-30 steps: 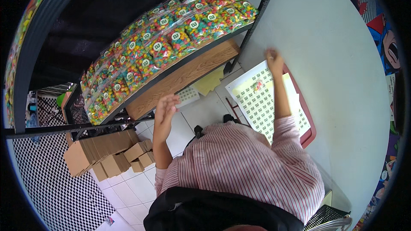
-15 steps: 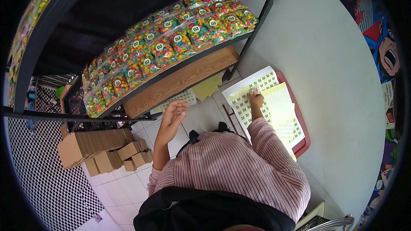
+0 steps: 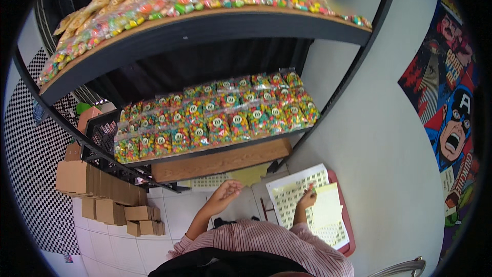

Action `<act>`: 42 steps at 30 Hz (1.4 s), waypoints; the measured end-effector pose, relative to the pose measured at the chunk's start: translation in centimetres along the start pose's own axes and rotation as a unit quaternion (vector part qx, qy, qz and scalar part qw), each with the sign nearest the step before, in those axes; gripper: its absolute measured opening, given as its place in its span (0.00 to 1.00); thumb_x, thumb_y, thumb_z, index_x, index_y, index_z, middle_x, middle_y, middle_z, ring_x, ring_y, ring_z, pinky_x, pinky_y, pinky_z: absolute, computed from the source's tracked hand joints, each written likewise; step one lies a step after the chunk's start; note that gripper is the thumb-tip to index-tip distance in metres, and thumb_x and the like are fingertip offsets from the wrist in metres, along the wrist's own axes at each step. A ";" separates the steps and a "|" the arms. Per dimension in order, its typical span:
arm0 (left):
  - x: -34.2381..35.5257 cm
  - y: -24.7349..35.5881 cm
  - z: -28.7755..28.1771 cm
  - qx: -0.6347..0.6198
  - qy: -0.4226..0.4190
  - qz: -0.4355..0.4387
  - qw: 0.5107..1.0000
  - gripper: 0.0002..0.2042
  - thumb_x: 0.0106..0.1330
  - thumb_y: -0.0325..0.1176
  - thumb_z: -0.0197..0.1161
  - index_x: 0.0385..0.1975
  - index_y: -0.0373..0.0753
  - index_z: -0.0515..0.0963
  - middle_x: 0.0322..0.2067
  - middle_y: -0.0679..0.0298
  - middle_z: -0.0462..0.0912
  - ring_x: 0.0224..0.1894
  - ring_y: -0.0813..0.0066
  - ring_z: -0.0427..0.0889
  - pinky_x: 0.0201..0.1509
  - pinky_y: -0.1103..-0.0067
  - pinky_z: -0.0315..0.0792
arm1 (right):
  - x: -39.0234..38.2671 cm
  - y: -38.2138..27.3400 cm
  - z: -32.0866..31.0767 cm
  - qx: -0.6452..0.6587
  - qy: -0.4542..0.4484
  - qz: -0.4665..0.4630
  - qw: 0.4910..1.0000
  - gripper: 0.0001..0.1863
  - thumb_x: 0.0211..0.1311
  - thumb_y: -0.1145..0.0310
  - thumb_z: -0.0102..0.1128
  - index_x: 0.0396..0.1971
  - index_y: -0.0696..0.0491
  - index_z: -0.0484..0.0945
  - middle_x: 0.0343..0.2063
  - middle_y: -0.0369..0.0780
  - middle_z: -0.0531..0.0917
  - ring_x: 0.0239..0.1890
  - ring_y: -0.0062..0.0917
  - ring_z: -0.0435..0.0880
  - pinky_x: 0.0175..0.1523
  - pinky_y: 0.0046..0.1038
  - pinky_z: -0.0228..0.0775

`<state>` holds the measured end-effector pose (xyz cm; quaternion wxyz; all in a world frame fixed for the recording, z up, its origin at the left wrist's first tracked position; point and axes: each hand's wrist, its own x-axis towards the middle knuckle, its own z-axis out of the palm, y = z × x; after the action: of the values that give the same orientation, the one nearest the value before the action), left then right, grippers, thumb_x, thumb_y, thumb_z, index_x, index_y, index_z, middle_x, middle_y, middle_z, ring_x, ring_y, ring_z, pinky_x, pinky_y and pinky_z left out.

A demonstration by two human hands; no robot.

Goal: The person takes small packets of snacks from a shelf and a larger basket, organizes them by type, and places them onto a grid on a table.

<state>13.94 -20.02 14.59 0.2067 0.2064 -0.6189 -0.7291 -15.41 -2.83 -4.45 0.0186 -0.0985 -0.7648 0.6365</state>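
My left hand (image 3: pixel 225 195) is raised over the floor in front of the shelf, fingers apart and loosely bent, with nothing in it. To its right, my right hand (image 3: pixel 306 199) hovers over a white sheet (image 3: pixel 285 202) printed with rows of small dark labels. Its fingertips are closed around a tiny reddish and green thing, too small to name. Pale yellow papers (image 3: pixel 326 206) lie over the right part of the sheet. Beneath them is a red tray or stool top (image 3: pixel 350 243), of which only the rim shows.
Ahead, a black-framed shelf holds rows of labelled bags of colourful candy (image 3: pixel 218 125). On its upper board (image 3: pixel 230 18) lie more candy bags and tan snack bags. Cardboard boxes (image 3: pixel 100 184) stand at the left. A white wall (image 3: pixel 389 174) with comic posters bounds the right.
My view has tilted up, bringing the upper shelf in and lowering the hands in the picture. My right hand has pulled slightly back from the label sheet; the left stays raised.
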 end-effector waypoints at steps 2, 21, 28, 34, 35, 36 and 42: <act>0.7 -0.1 0.1 0.006 -0.010 -0.008 1.000 0.13 0.61 0.30 0.49 0.45 0.39 0.62 0.43 0.63 0.69 0.47 0.74 0.68 0.46 0.78 0.63 | 2.0 -4.3 0.0 0.179 -0.015 -0.047 0.983 0.15 0.58 0.63 0.46 0.33 0.61 0.73 0.32 0.42 0.78 0.29 0.20 0.74 0.33 0.22 0.65; 2.4 4.9 -4.2 0.002 0.068 0.008 0.998 0.14 0.60 0.27 0.50 0.45 0.36 0.61 0.41 0.61 0.70 0.44 0.75 0.69 0.48 0.80 0.64 | -9.1 -62.9 10.5 0.029 -0.246 -0.819 0.517 0.14 0.39 0.78 0.58 0.32 0.57 0.77 0.27 0.44 0.77 0.32 0.33 0.76 0.37 0.28 0.69; 2.0 5.8 -4.3 0.018 0.100 0.001 0.995 0.14 0.60 0.27 0.50 0.45 0.35 0.61 0.42 0.60 0.70 0.45 0.74 0.69 0.48 0.79 0.64 | -8.4 -64.4 16.3 -0.124 -0.275 -0.828 0.473 0.14 0.38 0.77 0.59 0.30 0.59 0.77 0.26 0.45 0.77 0.25 0.33 0.76 0.35 0.27 0.69; 1.3 5.3 -4.5 0.017 0.113 0.006 0.993 0.14 0.60 0.27 0.50 0.45 0.35 0.62 0.42 0.60 0.70 0.44 0.75 0.69 0.48 0.80 0.64 | -8.9 -65.1 16.4 -0.162 -0.371 -0.763 0.503 0.15 0.42 0.73 0.56 0.34 0.59 0.76 0.31 0.47 0.78 0.29 0.33 0.78 0.38 0.24 0.69; 1.3 5.2 -4.5 0.012 0.116 0.006 0.993 0.14 0.60 0.27 0.50 0.45 0.35 0.62 0.42 0.60 0.70 0.44 0.76 0.69 0.48 0.80 0.64 | -8.8 -65.0 16.5 -0.161 -0.379 -0.763 0.498 0.15 0.43 0.72 0.55 0.35 0.59 0.76 0.31 0.47 0.78 0.29 0.32 0.78 0.38 0.24 0.69; 1.2 5.1 -4.6 0.007 0.120 0.005 0.993 0.14 0.60 0.27 0.50 0.45 0.35 0.62 0.42 0.60 0.70 0.44 0.76 0.68 0.48 0.80 0.64 | -8.7 -65.0 16.6 -0.161 -0.388 -0.762 0.493 0.15 0.44 0.71 0.54 0.35 0.59 0.75 0.32 0.47 0.78 0.30 0.32 0.78 0.38 0.24 0.69; 1.1 5.1 -4.1 0.022 0.111 0.018 0.993 0.14 0.60 0.27 0.51 0.45 0.35 0.61 0.42 0.61 0.70 0.44 0.76 0.68 0.46 0.80 0.65 | -7.7 -64.9 16.1 -0.221 -0.412 -0.733 0.494 0.18 0.54 0.65 0.43 0.41 0.59 0.72 0.40 0.46 0.75 0.42 0.32 0.74 0.49 0.26 0.62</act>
<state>15.57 -24.75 18.94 0.2825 0.2794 -0.6117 -0.6841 -18.58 -30.90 56.70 0.1391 0.7700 -0.5983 0.1727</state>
